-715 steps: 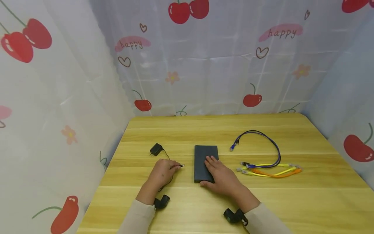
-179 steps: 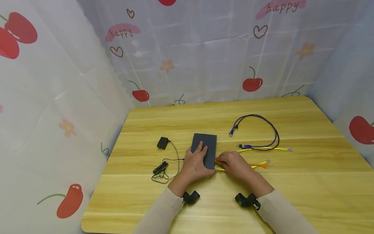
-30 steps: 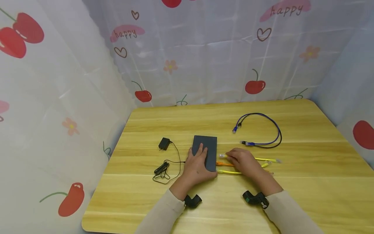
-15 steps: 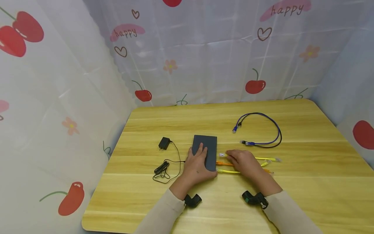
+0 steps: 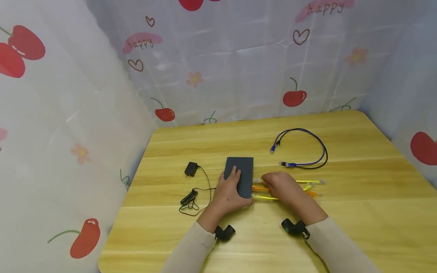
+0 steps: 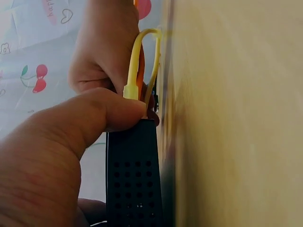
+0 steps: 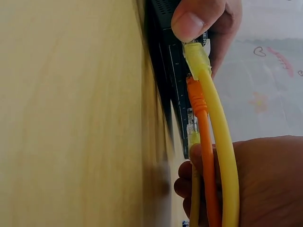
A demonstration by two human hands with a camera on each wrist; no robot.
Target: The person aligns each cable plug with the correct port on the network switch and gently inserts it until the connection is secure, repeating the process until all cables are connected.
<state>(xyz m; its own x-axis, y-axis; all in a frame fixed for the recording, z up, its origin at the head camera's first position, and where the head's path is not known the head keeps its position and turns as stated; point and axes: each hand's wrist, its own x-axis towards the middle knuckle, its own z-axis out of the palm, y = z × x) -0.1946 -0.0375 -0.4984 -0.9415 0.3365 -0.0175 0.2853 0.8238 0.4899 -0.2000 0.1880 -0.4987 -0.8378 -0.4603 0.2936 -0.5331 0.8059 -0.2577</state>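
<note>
My left hand (image 5: 228, 194) holds a dark network switch (image 5: 245, 167), fingers spread over its top and thumb at the near right corner. In the right wrist view, an orange network cable (image 7: 195, 94) and a thick yellow network cable (image 7: 218, 109) have their plugs at its row of ports. My right hand (image 5: 282, 184) pinches another yellow network cable (image 5: 307, 181) just behind its clear plug (image 5: 257, 180). That plug points at the switch's right side, at or very near a port; exact contact cannot be made out. A thin black power lead (image 5: 205, 188) reaches the switch's left side.
A black power adapter (image 5: 191, 169) lies left of the switch, with its bundled cord (image 5: 189, 198) nearer the front. Blue and black network cables (image 5: 322, 148) curve across the back right of the wooden table (image 5: 170, 242). Patterned curtains (image 5: 232, 76) stand behind and beside it.
Earlier, my left hand held the power lead's plug and my right rested on the switch. Orange and yellow cables have since come to its ports. Lately my right hand edged the yellow plug closer.
</note>
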